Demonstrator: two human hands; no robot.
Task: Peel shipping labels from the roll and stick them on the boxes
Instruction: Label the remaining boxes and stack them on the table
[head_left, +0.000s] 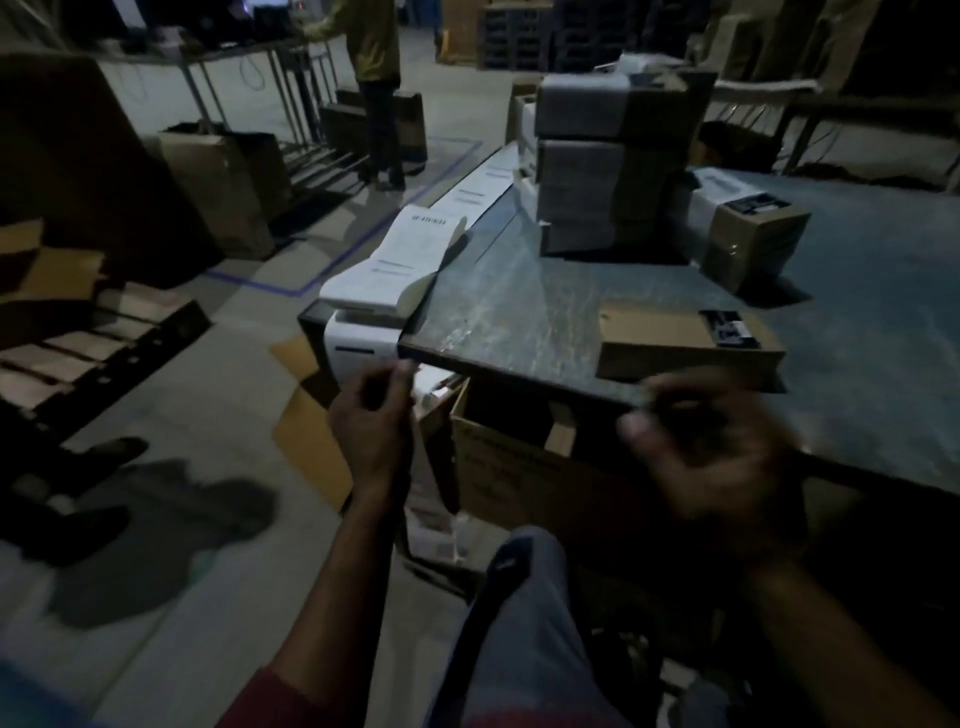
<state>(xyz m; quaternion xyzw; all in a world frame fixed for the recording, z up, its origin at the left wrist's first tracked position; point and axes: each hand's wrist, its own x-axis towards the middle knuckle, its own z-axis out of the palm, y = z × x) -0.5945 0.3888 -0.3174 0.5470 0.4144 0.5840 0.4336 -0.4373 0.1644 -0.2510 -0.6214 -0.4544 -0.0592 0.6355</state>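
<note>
Labels (400, 254) hang in a long strip over the desk's (545, 312) left edge. The left hand (371, 421) pinches the strip's end below the near-left corner. The right hand (711, 447) is blurred, so I cannot tell its grip; a box (675, 340) lies at the near edge.

A single wide-angle camera sits on the person's head, looking forward and down. It is close to the hands: the left hand (371, 431) and the right hand (711, 452) fill the lower middle of the frame, with both forearms running in from the bottom edge. The near corner of the tabletop (519, 317) lies just beyond the hands, and its surface runs away toward the upper right. The floor (218, 415) takes up the left side, seen from above at a steep angle. The lens bends straight lines near the edges. The far room shows small along the top. The picture is dim and the right hand is blurred.
</note>
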